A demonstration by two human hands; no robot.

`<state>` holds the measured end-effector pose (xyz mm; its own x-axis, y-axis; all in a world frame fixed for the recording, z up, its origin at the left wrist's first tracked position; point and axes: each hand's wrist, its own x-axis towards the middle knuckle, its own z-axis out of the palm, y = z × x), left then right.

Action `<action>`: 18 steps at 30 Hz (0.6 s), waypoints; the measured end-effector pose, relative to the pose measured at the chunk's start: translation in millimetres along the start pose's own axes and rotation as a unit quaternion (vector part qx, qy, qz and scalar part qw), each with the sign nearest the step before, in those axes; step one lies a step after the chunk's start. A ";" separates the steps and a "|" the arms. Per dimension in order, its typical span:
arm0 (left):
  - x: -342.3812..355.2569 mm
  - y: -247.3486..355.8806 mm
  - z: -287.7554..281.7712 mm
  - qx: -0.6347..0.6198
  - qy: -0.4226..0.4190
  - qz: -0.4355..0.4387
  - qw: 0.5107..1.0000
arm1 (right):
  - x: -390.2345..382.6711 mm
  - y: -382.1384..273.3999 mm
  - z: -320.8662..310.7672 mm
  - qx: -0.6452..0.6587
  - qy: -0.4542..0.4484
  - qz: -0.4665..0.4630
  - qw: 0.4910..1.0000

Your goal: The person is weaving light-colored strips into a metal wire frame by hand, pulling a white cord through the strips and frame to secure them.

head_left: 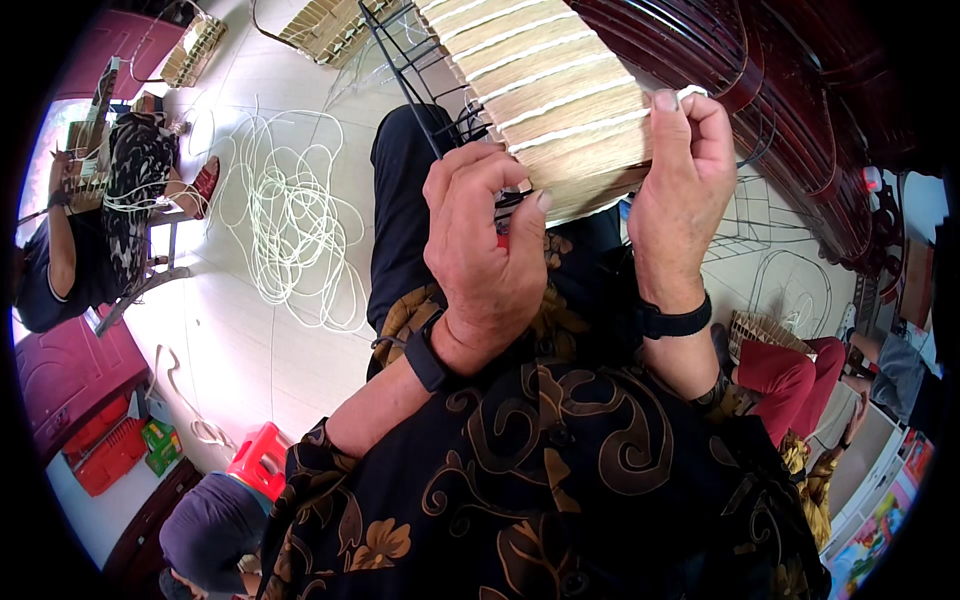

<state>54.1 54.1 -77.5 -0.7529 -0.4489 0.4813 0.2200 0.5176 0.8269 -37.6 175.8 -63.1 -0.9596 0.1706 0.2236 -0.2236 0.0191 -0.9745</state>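
A partly woven basket rests over my lap, with tan flat fibre strips crossed by rows of white cord. Bare black wire frame sticks out along its left side. My left hand is closed at the near left corner, thumb and fingers pinching the rim beside a dark wire. On the right edge, my right hand is closed, its thumb pressed on the panel where a row of white cord ends. A bit of white cord shows at its fingertips. What lies under the basket is hidden.
Loose white cord lies in a tangled heap on the tiled floor at left. Other baskets stand at the far side. Dark carved wooden furniture is close at right, wire frames below it. Several people sit around; a red stool is lower left.
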 end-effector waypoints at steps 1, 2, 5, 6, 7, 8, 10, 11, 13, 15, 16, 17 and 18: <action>0.0 -0.8 0.0 0.001 -0.001 -0.002 1.000 | -0.3 -1.0 1.0 -0.007 0.002 0.002 1.000; 0.0 -1.4 0.2 0.002 0.000 -0.002 1.000 | -0.4 -2.1 1.7 0.003 0.000 0.003 1.000; -2.3 -5.5 0.5 0.003 0.001 0.020 1.000 | 0.0 -5.6 3.8 0.026 -0.005 0.009 1.000; -0.6 -7.0 0.9 0.004 0.003 0.034 0.999 | -0.4 -4.5 1.4 0.030 -0.004 0.014 0.999; 0.4 -5.4 0.5 0.003 -0.001 0.037 0.999 | 0.8 -5.6 0.5 0.035 -0.003 0.019 0.999; 0.0 -5.1 -0.2 0.001 -0.006 0.045 0.999 | 1.3 -7.2 -1.0 0.041 -0.005 0.025 0.999; 0.1 -3.7 -1.4 -0.003 -0.017 0.060 0.998 | 2.6 -10.3 -3.9 0.053 -0.007 0.038 0.998; 0.4 1.5 -2.7 0.021 -0.024 0.059 0.998 | 4.6 -8.8 -8.3 0.068 -0.011 0.041 0.997; -1.3 1.3 -6.1 0.036 -0.042 0.077 0.996 | 5.4 -8.3 -10.5 0.090 -0.015 0.047 0.995; -2.7 1.6 -10.8 0.049 -0.051 0.083 0.994 | 6.6 -10.5 -11.9 0.109 -0.025 0.057 0.992; -4.4 2.1 -12.5 0.049 -0.062 0.083 0.993 | 6.9 -12.1 -13.4 0.115 -0.030 0.066 0.991; -5.3 1.8 -15.0 0.051 -0.074 0.084 0.992 | 7.0 -13.2 -13.6 0.122 -0.036 0.076 0.989; -5.9 2.0 -16.7 0.054 -0.086 0.084 0.991 | 7.5 -14.0 -14.2 0.129 -0.041 0.086 0.987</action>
<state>69.4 45.6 -73.8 -0.8079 -0.2227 0.5456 0.2917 0.6534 0.6986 -39.3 190.7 -48.0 -0.9955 0.0683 0.0660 -0.0815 -0.2573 -0.9629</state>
